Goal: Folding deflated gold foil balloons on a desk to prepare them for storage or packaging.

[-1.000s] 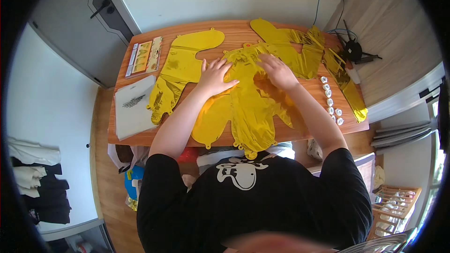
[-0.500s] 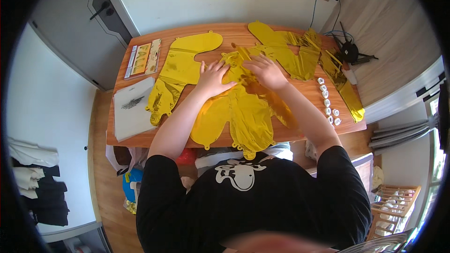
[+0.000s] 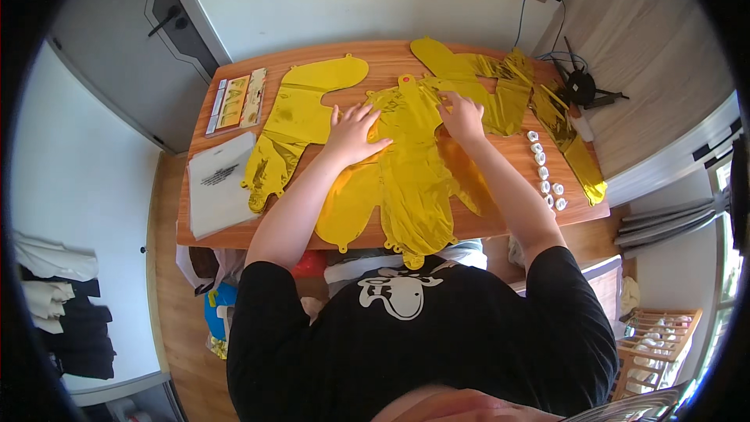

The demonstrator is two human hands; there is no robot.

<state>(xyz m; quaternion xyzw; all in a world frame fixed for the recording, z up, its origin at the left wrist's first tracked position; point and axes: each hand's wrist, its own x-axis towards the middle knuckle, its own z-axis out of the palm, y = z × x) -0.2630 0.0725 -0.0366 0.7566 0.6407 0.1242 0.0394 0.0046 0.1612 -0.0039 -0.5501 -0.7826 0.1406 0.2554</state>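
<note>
Flat gold foil balloon [image 3: 414, 180] lies on the wooden table in front of me, creased, its lower tip hanging over the near edge. Near its upper end shows a small red dot. My left hand [image 3: 353, 137] rests on its left side with fingers spread and palm down. At the upper right edge of the foil, my right hand [image 3: 464, 119] has its fingers bent in and closed on that edge. Both forearms reach in from the near side. Left of my left hand lies another uninflated gold foil balloon [image 3: 301, 109]; a third gold foil balloon [image 3: 500, 101] lies beyond my right hand.
White tape rolls [image 3: 544, 172] stand in a row on the right, beside a folded gold foil strip [image 3: 574, 144] and a black device with antennas [image 3: 580, 86]. Clear plastic sleeves [image 3: 223, 187] and a printed packet [image 3: 237, 101] lie on the table's left [image 3: 273, 227].
The bunched upper part of the middle balloon now lies flat, exposing its rounded top and red dot. My right hand has moved slightly right; the left hand has stayed in place.
</note>
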